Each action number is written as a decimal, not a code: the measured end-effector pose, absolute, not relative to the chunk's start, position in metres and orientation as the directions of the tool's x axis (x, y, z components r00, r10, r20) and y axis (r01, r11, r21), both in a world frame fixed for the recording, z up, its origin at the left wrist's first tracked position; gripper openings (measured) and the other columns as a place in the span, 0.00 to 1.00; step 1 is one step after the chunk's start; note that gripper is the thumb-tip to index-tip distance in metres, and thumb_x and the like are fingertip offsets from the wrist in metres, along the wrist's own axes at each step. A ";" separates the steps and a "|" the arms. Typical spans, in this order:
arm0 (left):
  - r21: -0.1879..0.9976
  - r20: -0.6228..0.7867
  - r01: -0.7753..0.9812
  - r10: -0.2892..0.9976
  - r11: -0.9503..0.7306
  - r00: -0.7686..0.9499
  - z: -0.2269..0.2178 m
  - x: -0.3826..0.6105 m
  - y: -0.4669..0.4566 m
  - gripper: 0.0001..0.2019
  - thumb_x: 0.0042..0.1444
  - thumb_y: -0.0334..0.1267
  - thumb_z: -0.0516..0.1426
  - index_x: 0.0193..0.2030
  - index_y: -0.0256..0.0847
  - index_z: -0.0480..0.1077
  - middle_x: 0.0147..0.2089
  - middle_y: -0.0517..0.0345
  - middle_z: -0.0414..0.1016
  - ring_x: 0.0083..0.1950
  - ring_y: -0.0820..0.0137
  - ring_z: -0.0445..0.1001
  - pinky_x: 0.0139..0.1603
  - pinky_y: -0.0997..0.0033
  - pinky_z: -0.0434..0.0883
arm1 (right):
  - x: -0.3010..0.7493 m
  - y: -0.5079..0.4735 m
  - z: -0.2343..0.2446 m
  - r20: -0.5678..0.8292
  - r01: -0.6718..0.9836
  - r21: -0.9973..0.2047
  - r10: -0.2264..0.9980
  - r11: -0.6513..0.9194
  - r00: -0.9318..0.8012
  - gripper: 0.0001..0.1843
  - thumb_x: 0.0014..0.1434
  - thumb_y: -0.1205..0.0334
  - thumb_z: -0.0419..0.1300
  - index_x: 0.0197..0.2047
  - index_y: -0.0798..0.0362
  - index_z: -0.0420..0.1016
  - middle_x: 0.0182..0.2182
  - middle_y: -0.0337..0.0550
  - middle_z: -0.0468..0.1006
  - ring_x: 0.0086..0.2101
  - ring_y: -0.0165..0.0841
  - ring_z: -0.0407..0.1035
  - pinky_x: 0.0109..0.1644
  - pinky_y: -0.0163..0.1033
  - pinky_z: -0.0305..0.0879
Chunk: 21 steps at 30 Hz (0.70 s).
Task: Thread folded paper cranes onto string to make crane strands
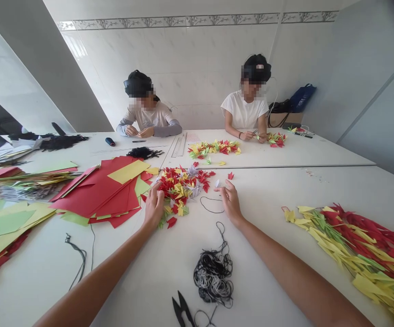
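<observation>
My left hand (pixel 154 205) rests at the left edge of a heap of small folded paper pieces (pixel 179 184) in red, yellow, green and pale lilac. Its fingers are loosely bent, a little apart, and touch the heap. My right hand (pixel 230 203) is to the right of the heap, thumb and fingers pinched together. A dark thread (pixel 202 205) loops on the table and runs to these fingers; a needle cannot be made out. One pale folded piece (pixel 217 183) is at the fingertips. Between my forearms is a tangled bundle of black and grey thread (pixel 213 277).
Black thread snips (pixel 182 309) lie at the near edge. Strung folded paper (pixel 357 254) covers the right side. Red, yellow and green paper sheets (pixel 98 190) are stacked on the left. Two people (pixel 246 109) work across the table, one beside another paper heap (pixel 214 147).
</observation>
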<state>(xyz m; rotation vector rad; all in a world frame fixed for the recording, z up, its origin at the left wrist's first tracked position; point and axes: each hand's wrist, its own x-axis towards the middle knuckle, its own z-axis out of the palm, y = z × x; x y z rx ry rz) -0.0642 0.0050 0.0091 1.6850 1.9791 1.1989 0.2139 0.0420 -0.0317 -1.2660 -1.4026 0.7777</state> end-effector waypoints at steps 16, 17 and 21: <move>0.770 0.243 0.631 0.871 0.094 -0.426 0.003 -0.082 0.008 0.26 0.68 0.54 0.42 0.67 0.48 0.62 0.69 0.47 0.62 0.71 0.52 0.59 0.70 0.42 0.59 | 0.217 0.082 -0.025 0.386 0.309 -0.893 0.911 0.328 0.148 0.29 0.68 0.44 0.42 0.34 0.52 0.78 0.56 0.52 0.74 0.60 0.41 0.64 0.61 0.45 0.61; 0.773 0.251 0.630 0.879 0.070 -0.406 0.002 -0.083 0.007 0.26 0.68 0.54 0.41 0.66 0.49 0.62 0.68 0.48 0.64 0.70 0.53 0.60 0.69 0.43 0.61 | 0.224 0.090 -0.026 0.379 0.329 -0.898 0.892 0.292 0.245 0.29 0.67 0.44 0.41 0.33 0.53 0.77 0.56 0.54 0.74 0.62 0.43 0.61 0.63 0.47 0.58; 0.780 0.255 0.624 0.891 0.040 -0.376 -0.004 -0.086 0.008 0.26 0.68 0.55 0.40 0.65 0.48 0.62 0.65 0.47 0.68 0.67 0.54 0.64 0.64 0.46 0.66 | 0.243 0.129 -0.030 0.351 0.364 -0.899 0.900 0.245 0.261 0.27 0.65 0.47 0.45 0.26 0.52 0.75 0.46 0.54 0.78 0.62 0.45 0.59 0.63 0.45 0.57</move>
